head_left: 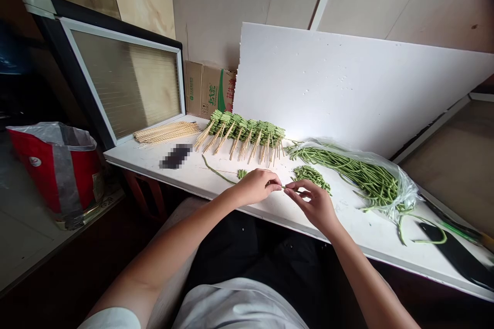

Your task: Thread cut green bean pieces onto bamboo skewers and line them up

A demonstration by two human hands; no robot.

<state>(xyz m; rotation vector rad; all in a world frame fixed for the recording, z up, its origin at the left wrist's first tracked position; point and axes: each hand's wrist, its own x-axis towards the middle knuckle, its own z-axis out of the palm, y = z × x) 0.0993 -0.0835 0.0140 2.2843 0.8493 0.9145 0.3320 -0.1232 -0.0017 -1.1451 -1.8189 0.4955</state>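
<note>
The left hand (258, 185) and the right hand (316, 204), fingertips nearly meeting, both pinch a yardlong bean (218, 174), which trails from the left toward ten o'clock. From the hands, cut bean segments (313, 177) lie heaped at two o'clock (the bagged whole beans (349, 168) sprawl farther out that way), and bean-threaded bamboo skewers (249, 131) at eleven.

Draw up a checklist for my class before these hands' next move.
1. Left hand pinching the long bean: ok.
2. Right hand also pinching bean: ok.
3. Bean snapped between the hands: cannot tell.
4. Bare skewers on the table: ok, left side.
5. Short bean pieces near right hand: ok, piled just beyond it.
6. Dark flat object free of beans: not ok, curled bean overlaps it.
</note>
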